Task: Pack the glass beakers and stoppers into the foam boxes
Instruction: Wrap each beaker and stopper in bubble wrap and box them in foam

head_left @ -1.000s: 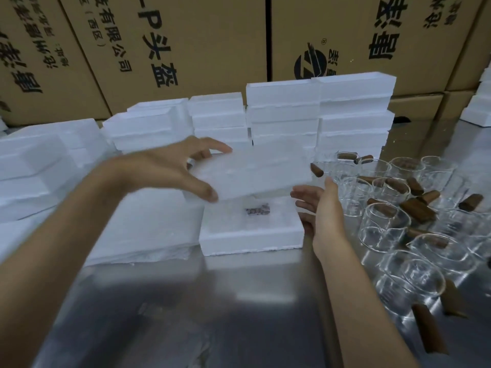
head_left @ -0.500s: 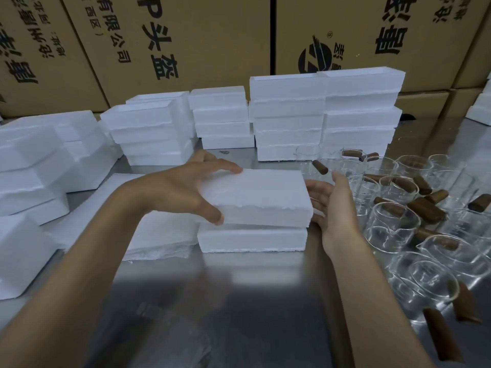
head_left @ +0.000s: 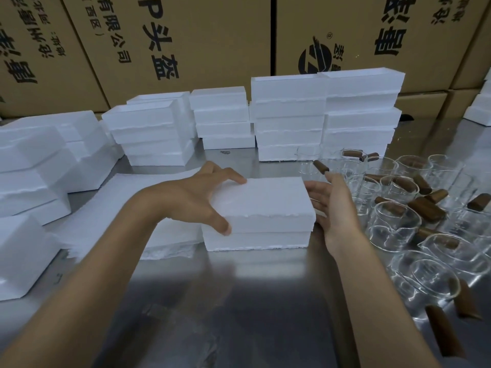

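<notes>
The white rectangular foam lid covers the white foam box completely, so whatever lies inside is hidden. The closed box sits mid-way across the shiny steel worktop. The left hand grips the lid's left end, fingers over the top, thumb on the front edge. The right hand is spread, palm beside the box's right end; contact is unclear. Clear glass beakers and brown tapered stoppers crowd the right, some cut off at the frame edge.
</notes>
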